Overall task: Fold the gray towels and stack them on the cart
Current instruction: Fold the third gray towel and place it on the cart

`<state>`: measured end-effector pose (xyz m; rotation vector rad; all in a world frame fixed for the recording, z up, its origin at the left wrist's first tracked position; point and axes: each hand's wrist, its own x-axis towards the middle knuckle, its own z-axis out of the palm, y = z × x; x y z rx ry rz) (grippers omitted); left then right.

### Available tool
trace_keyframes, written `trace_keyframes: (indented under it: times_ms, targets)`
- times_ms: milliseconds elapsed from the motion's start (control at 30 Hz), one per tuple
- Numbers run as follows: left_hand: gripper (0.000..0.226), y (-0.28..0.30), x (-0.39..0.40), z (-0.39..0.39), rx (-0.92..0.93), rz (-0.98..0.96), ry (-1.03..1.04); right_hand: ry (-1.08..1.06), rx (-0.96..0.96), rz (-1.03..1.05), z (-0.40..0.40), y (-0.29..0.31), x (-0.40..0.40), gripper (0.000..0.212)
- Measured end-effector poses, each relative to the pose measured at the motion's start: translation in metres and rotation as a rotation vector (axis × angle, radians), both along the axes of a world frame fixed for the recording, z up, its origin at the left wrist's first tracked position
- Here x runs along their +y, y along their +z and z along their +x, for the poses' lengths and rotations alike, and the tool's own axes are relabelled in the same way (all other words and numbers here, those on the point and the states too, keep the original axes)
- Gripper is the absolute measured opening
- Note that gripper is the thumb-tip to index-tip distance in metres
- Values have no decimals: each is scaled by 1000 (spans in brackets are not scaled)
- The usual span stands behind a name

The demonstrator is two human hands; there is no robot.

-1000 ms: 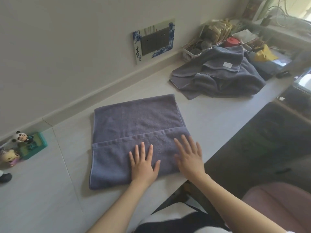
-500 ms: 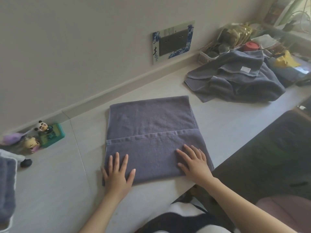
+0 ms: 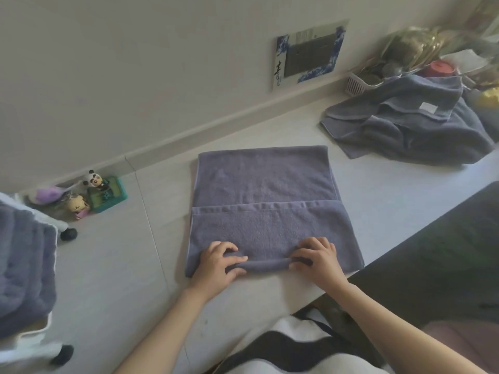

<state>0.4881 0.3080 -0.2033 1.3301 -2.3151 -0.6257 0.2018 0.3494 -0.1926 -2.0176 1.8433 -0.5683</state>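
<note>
A gray towel point(image 3: 266, 190) lies flat on the white table point(image 3: 108, 265), its near part folded up over the far part. My left hand point(image 3: 216, 263) and my right hand point(image 3: 318, 259) each pinch the near edge of this towel, which bulges into a small roll between them. A heap of unfolded gray towels point(image 3: 410, 122) lies at the back right. Folded gray towels point(image 3: 24, 263) sit stacked on the white cart point(image 3: 32, 344) at the left edge.
Small figurines and a green box point(image 3: 106, 194) stand by the wall at the left. A framed plate point(image 3: 307, 54) leans on the wall. A white basket point(image 3: 356, 83) with clutter sits behind the heap. The table's right edge drops to a dark floor.
Both hands went from lying flat on the towel to pinching its near edge and lifting it into a roll. The view swung left, bringing the cart with stacked towels into sight.
</note>
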Motion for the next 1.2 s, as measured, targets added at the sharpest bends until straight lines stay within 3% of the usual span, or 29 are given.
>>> trace_keyframes:
  times_ms: [100, 200, 267, 367, 500, 633, 800, 967, 1100, 1200]
  targets:
    - [35, 9, -10, -4, -36, 12, 10, -13, -21, 27, 0, 5, -5, 43]
    - [47, 31, -18, -8, -143, 276, -24, 40, 35, 210, 2, 27, -15, 33]
    - [34, 46, -24, -13, -245, 449, -79, 113, 94, 415, 1, 49, -23, 19]
    - [33, 70, -28, -16, -286, 705, -158, 243, 156, 664, -2, 81, -34, 28]
    - [40, 112, -52, -13, -232, 857, -213, 357, 176, 774, -10, 120, -63, 29]
    - [41, 145, -101, -10, -259, 807, -182, 350, 191, 671, -11, 147, -116, 35]
    - [30, 161, -160, -25, -370, 661, -17, 260, 266, 538, -3, 139, -185, 34]
    - [38, 121, -198, -42, -481, 498, 188, 94, 286, 391, 6, 101, -224, 41]
    - [41, 74, -197, -45, -561, 377, 265, 155, 396, 425, 4, 70, -231, 56]
    - [39, 52, -185, -47, -561, 151, 327, 136, 455, 340, 7, 57, -223, 55]
